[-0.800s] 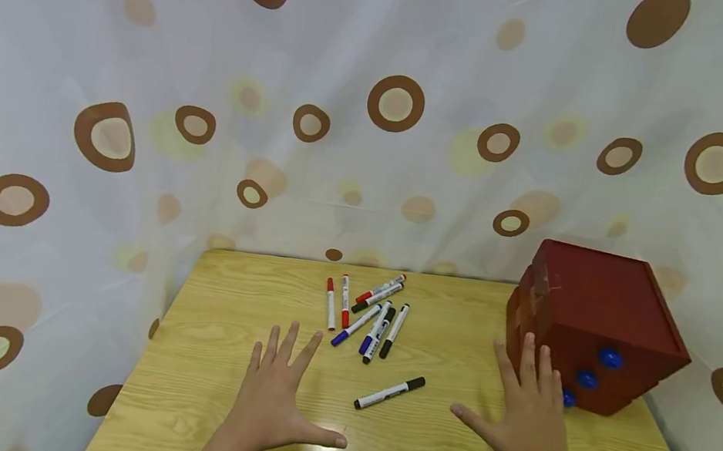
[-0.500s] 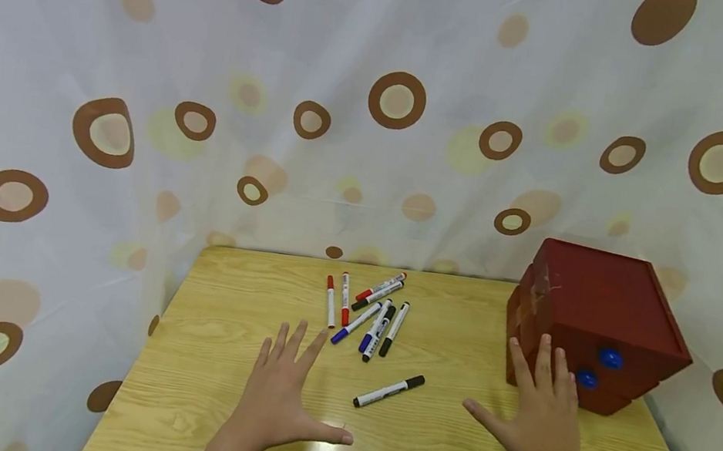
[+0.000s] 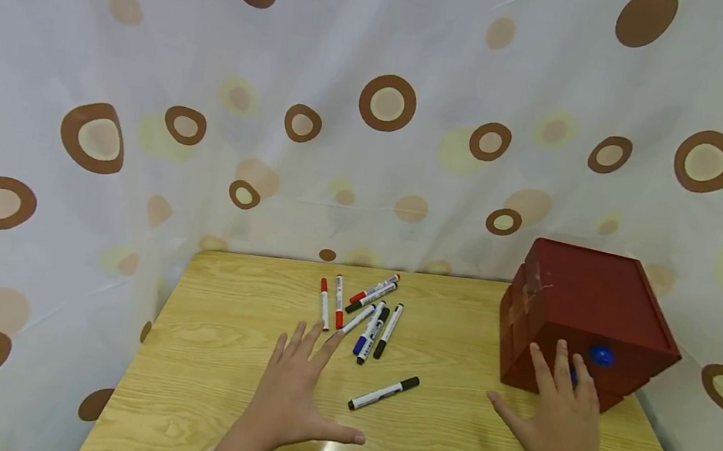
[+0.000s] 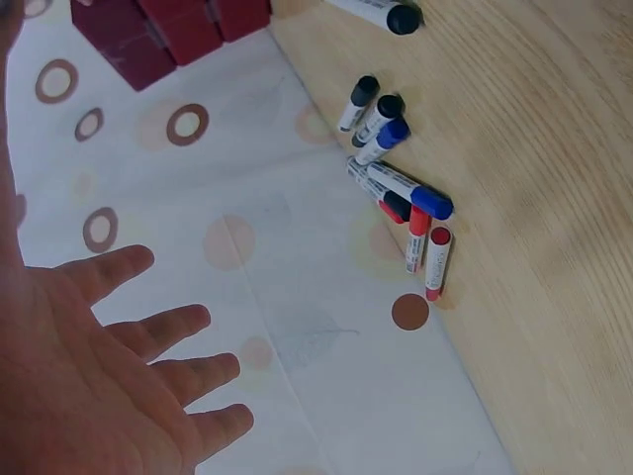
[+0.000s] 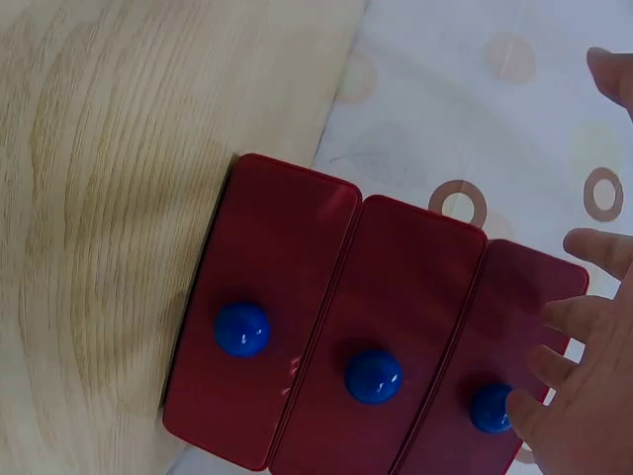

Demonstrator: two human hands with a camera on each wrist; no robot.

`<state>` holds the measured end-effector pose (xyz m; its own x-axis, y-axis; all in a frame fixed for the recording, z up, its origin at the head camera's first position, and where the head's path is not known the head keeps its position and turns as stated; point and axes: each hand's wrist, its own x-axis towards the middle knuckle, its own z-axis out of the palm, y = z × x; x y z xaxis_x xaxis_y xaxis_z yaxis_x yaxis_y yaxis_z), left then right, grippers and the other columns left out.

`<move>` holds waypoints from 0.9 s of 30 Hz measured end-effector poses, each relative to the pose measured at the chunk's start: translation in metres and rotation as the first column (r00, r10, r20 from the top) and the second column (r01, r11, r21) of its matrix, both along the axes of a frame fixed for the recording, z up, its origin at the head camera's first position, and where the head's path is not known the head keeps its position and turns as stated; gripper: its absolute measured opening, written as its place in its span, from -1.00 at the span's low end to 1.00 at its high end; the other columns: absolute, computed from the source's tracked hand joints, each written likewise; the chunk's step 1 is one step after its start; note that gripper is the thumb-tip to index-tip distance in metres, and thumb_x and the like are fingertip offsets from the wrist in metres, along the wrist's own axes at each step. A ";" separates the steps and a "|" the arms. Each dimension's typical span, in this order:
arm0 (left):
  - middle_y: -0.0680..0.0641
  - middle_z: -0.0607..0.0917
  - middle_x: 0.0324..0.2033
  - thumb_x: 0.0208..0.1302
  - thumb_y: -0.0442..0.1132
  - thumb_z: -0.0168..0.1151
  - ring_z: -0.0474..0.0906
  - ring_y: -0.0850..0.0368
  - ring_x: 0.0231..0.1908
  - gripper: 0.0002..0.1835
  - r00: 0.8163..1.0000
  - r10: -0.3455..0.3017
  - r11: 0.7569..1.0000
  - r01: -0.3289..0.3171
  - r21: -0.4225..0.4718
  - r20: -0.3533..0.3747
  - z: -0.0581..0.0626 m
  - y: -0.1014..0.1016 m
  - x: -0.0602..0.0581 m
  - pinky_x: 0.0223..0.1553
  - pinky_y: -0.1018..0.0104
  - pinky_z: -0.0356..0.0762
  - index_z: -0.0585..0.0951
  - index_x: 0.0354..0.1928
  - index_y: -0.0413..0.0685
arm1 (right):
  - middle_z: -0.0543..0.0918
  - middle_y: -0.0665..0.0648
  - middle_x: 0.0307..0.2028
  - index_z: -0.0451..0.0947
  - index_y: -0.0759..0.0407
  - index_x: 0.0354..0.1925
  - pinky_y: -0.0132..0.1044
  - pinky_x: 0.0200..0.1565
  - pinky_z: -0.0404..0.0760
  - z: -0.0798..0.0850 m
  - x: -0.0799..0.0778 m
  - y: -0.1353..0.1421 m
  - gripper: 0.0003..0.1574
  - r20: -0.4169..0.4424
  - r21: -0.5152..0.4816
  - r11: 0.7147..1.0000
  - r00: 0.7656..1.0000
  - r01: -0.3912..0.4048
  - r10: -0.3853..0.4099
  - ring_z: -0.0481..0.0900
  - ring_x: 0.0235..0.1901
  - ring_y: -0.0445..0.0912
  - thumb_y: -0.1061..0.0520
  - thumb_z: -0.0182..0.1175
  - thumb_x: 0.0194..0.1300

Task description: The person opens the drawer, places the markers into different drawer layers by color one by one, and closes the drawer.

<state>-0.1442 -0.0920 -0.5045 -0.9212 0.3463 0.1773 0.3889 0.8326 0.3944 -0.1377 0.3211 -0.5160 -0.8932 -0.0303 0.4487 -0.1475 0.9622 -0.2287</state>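
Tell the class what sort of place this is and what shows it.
Probably an indoor tabletop workspace, though the wider room is hidden: a wooden table with loose markers, a red box with blue knobs, and a spotted sheet behind.

Along the left edge of the pale wooden table [image 3: 194, 356], bare wood gives room to pass. A loose cluster of white-barrelled markers [image 3: 357, 320] with red, blue and black caps blocks the middle near the far edge, where a white, spotted curtain [image 3: 320, 173] bars the way. A dark red box with round blue knobs [image 3: 593, 291] fills the far right corner; an open lane parts it from the cluster. One black-capped white marker [image 3: 381, 394] lies low across the centre.
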 end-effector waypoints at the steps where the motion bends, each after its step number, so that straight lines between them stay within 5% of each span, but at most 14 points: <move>1: -0.10 0.10 0.69 -0.39 0.90 0.24 -0.14 -0.24 0.70 0.55 1.000 -0.004 1.000 0.004 0.005 -0.006 0.000 0.001 0.000 0.62 -0.40 -0.08 0.05 0.71 0.40 | 0.13 0.53 0.61 0.23 0.13 0.63 0.58 0.44 0.14 0.000 0.000 0.002 0.36 -0.005 -0.001 1.000 1.000 0.004 -0.004 0.11 0.52 0.58 -0.45 0.50 0.10; 16: -0.04 0.13 0.68 -0.36 0.83 0.34 -0.01 -0.30 0.67 0.50 0.994 -0.078 0.996 0.081 0.042 -0.076 0.003 0.018 -0.008 0.57 -0.48 -0.04 0.00 0.70 0.53 | 0.52 0.56 0.35 0.43 0.35 0.47 0.58 0.15 0.46 0.001 -0.001 0.026 0.32 -0.203 -0.054 0.996 0.976 0.071 -0.080 0.46 0.25 0.53 -0.34 0.60 -0.06; 24: -0.02 0.17 0.67 -0.34 0.84 0.32 0.00 -0.22 0.68 0.49 0.986 -0.111 0.993 0.116 0.031 -0.123 0.007 0.031 -0.012 0.59 -0.43 0.01 0.11 0.70 0.42 | 0.63 0.56 0.21 0.55 0.42 0.33 0.53 -0.02 0.58 0.003 -0.002 0.034 0.42 -0.365 -0.037 0.997 0.927 0.073 -0.082 0.57 0.08 0.54 -0.80 -0.11 0.28; 27: -0.02 0.17 0.67 -0.34 0.84 0.31 0.03 -0.18 0.67 0.48 0.980 -0.129 0.991 0.134 0.024 -0.150 0.010 0.037 -0.015 0.57 -0.44 0.04 0.16 0.69 0.35 | 0.66 0.56 0.17 0.57 0.44 0.29 0.52 -0.04 0.59 0.006 -0.002 0.037 0.37 -0.390 -0.033 0.997 0.917 0.070 -0.078 0.59 0.04 0.52 -0.76 -0.11 0.31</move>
<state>-0.1592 -0.0550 -0.4947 -0.8306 0.4545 0.3218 0.5505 0.7573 0.3515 -0.1400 0.3582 -0.5099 -0.6457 0.0406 0.7625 -0.1572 0.9701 -0.1847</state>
